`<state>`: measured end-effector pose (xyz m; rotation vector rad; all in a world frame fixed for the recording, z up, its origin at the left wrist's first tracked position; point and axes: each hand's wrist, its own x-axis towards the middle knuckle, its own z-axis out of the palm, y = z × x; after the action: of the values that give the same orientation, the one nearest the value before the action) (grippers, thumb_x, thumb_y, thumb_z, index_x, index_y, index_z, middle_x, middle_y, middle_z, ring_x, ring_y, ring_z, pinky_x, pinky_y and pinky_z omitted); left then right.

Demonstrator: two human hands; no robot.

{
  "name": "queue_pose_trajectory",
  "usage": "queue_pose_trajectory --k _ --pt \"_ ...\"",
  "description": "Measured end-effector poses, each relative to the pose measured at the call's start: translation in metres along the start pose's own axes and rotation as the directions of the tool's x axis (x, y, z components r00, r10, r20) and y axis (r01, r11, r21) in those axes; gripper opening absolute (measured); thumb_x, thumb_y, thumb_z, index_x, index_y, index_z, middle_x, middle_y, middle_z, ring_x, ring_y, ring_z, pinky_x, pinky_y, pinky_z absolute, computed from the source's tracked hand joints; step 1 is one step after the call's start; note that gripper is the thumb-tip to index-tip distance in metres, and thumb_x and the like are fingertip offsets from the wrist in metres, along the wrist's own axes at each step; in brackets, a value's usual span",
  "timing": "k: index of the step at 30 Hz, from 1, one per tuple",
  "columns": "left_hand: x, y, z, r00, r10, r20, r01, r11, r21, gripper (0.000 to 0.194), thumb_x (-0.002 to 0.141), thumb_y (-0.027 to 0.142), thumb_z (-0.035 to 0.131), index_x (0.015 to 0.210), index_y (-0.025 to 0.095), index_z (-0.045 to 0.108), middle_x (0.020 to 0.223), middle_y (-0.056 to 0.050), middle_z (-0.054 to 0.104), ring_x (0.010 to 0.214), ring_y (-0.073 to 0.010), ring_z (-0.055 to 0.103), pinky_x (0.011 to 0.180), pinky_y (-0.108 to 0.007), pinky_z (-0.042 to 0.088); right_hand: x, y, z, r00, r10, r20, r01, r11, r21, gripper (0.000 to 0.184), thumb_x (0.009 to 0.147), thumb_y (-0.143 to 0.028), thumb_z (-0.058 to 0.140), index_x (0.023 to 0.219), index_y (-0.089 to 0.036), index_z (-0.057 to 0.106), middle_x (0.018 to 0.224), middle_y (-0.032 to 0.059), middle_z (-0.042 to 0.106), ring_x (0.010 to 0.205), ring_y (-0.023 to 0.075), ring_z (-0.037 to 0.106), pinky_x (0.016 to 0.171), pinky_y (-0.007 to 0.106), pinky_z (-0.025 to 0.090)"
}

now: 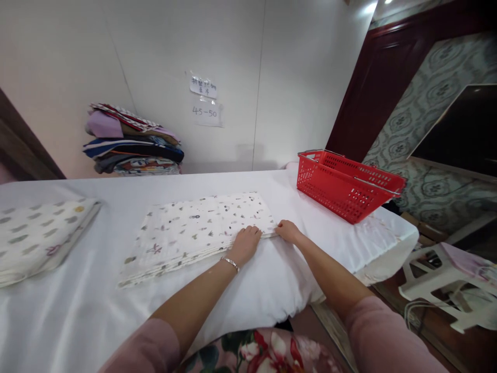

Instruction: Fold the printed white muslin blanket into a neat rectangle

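A white cloth (198, 225) with small printed motifs lies folded in several layers on the white-covered table (124, 194). My left hand (246, 243), with a bracelet at the wrist, has its fingers curled over the cloth's near edge, toward the right end. At the near right corner, my right hand (288, 231) is closed with the cloth's edge pinched in its fingers. The hands are a short way apart. A second folded white cloth (44, 233), with grey-green shapes on it, rests at the far left, away from both hands.
A red plastic basket (341, 189) stands at the table's back right. Folded clothes and fabrics (134, 145) are piled at the back left, by the wall. Handwritten paper signs (207, 112) are taped on the wall. A white stool (446, 285) stands right of the table.
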<state>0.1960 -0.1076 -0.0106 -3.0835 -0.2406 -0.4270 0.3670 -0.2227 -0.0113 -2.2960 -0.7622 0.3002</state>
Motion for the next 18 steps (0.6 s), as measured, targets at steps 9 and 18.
queue_pose_trajectory --k 9,18 --pt "-0.011 -0.006 -0.004 0.999 -0.035 -0.015 0.035 0.999 -0.007 0.03 0.086 0.008 0.037 0.11 0.017 0.053 0.102 -0.008 0.058 0.096 -0.0216 0.05 0.079 -0.034 0.037 -0.005 -0.009 -0.007 0.998 0.016 0.065 -0.017 1.0 0.013 0.01 0.058 -0.018 0.059 0.049 -0.018 0.054 0.043 0.0006 0.053 0.048 0.0141 0.05 0.049 0.025 0.03" --pt "-0.019 -0.015 -0.005 0.996 -0.079 -0.029 0.078 0.997 -0.017 0.022 0.085 0.009 0.042 0.097 0.017 0.058 0.097 -0.006 0.06 0.094 -0.0215 0.051 0.078 -0.034 0.038 -0.007 0.003 -0.011 0.995 0.064 0.081 -0.076 0.986 0.147 0.009 0.066 -0.022 0.054 0.073 -0.017 0.055 0.041 -0.0061 0.045 0.039 0.0102 0.042 0.042 0.021 0.028"
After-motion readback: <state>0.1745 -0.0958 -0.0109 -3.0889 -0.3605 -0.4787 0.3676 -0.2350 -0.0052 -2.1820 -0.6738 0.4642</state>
